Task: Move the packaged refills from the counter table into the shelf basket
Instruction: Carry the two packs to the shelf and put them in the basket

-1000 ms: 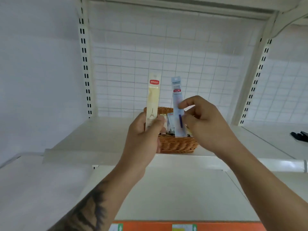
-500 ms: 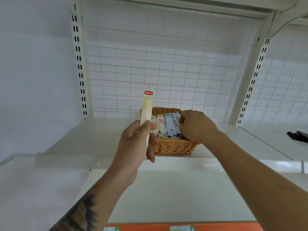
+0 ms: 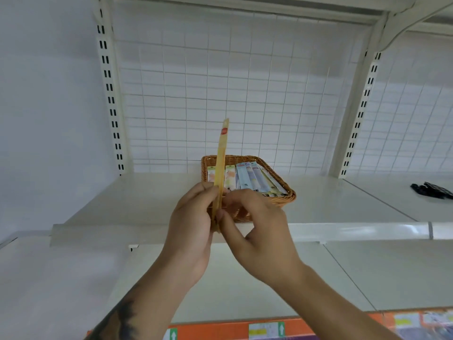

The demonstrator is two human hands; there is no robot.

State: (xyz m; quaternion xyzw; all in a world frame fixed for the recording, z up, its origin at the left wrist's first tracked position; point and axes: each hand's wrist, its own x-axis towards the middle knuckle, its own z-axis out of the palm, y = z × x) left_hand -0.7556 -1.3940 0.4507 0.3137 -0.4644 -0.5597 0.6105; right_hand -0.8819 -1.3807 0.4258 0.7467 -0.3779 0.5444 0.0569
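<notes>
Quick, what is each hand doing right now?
Left hand: pinching the yellow refill packet, held upright in front of the basket.
Right hand: fingers curled on the same packet's lower end.

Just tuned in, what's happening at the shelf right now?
A person is holding one yellow refill pack upright in front of the wicker basket on the shelf. The left hand and right hand both pinch its lower end. Several packs already lie in the basket.
</notes>
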